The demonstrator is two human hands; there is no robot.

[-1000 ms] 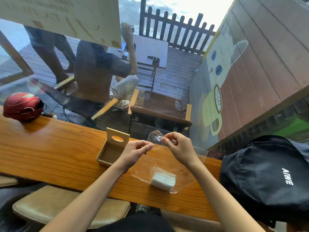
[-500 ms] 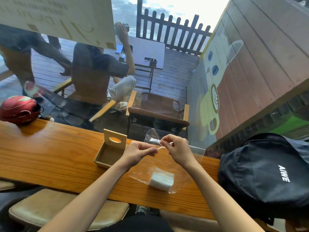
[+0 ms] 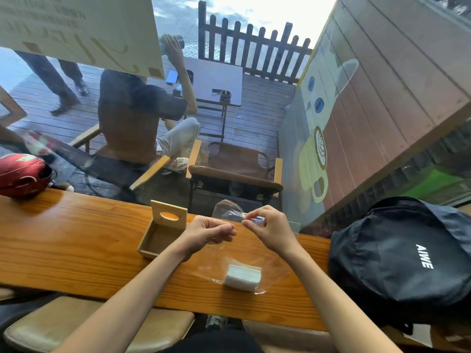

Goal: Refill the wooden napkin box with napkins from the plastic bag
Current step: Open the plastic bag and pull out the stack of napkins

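The wooden napkin box (image 3: 161,238) stands on the wooden counter (image 3: 71,240), lid raised and nothing visible inside. To its right lies a clear plastic bag (image 3: 270,266) with a white stack of napkins (image 3: 242,277) at its near end. My left hand (image 3: 207,234) and my right hand (image 3: 270,229) both pinch the bag's far, upper edge, held up above the counter. The bag's top flap (image 3: 226,211) sticks up between the two hands.
A black backpack (image 3: 402,256) sits on the counter at the right. A red helmet (image 3: 21,174) rests at the far left. Glass runs along the counter's far edge; a person sits outside. Padded stools (image 3: 84,319) stand below the counter.
My hands have drawn a little closer together on the bag's top edge. The napkin stack and the box have not moved.
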